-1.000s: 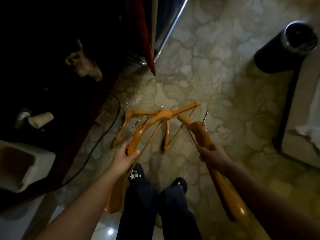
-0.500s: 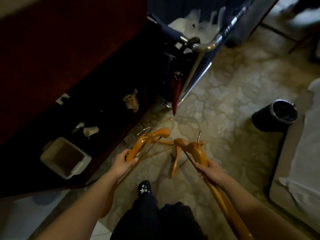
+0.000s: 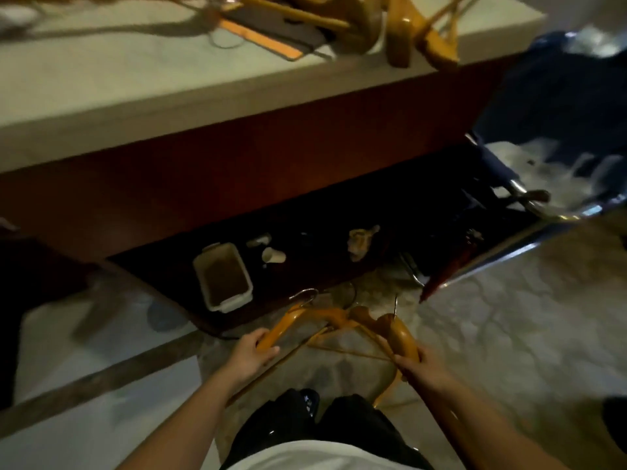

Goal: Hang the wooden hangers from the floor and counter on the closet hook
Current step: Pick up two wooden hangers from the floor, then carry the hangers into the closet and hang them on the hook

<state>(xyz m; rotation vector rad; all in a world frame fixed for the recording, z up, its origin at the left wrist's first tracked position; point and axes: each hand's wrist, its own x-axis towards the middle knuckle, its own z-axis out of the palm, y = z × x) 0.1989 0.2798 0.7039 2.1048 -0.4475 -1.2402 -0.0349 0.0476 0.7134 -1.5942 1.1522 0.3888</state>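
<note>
My left hand (image 3: 251, 353) grips one arm of an orange wooden hanger (image 3: 288, 325), whose metal hook points up toward the cabinet. My right hand (image 3: 422, 367) holds a second wooden hanger (image 3: 402, 335) by its thick shoulder, its hook sticking up. Both hangers are lifted off the patterned floor and cross in front of my knees. Several more wooden hangers (image 3: 400, 28) lie piled on the pale counter (image 3: 135, 93) at the top of the view. No closet hook is visible.
A dark low shelf under the counter holds a white tray (image 3: 224, 276), a small cup (image 3: 273, 255) and a crumpled object (image 3: 361, 242). A chrome-framed rack with blue fabric (image 3: 556, 198) stands right. A flat dark and orange item (image 3: 271, 32) lies on the counter.
The view has tilted up from the floor to the counter as I rise. Both hands have lifted their hangers off the floor; the hangers left lying there are out of sight.
</note>
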